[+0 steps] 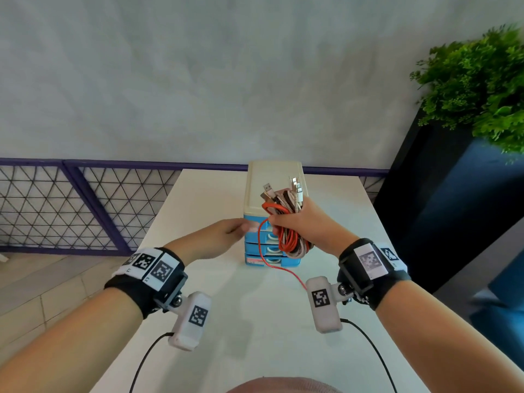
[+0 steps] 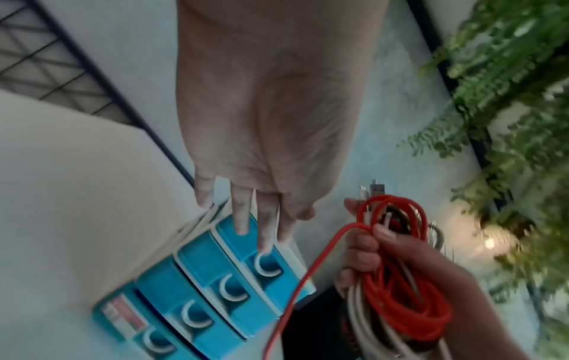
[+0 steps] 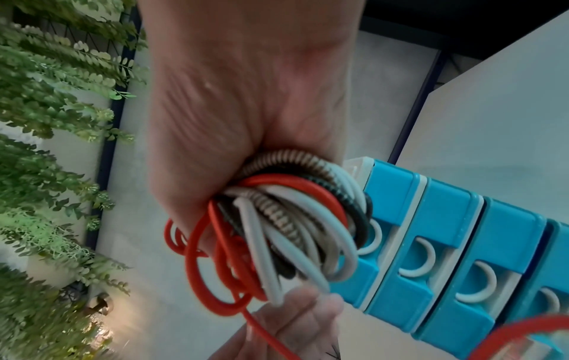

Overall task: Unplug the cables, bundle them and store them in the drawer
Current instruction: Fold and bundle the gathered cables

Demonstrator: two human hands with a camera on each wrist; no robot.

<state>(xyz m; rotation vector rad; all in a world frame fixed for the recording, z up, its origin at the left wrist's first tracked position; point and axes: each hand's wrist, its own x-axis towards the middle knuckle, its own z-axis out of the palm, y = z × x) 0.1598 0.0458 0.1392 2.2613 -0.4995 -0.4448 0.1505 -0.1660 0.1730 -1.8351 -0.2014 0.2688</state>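
I observe my right hand (image 1: 300, 225) clenched round a coiled bundle of red, white and braided cables (image 1: 286, 219), held directly in front of the small blue plastic drawer unit with a cream lid (image 1: 272, 177). USB plugs stick up out of the top of the bundle, above the fist and in front of the unit's lid. Loops of the bundle hang below the fist, across the drawer fronts. One loose red cable strand (image 1: 279, 268) trails down from the bundle, past the front of the unit and toward the wrist camera.

My left hand (image 1: 224, 236) is extended with fingers (image 2: 264, 233) straight and holding nothing. The fingertips lie at the front of the top blue drawer (image 2: 255, 246), just above its white crescent pull; motion blur prevents me from confirming contact. All four drawers appear closed.

The drawer unit stands on the white table (image 1: 198, 199), toward its far edge. A green leafy plant in a dark planter (image 1: 479, 80) stands to the right of the unit, beyond the table.
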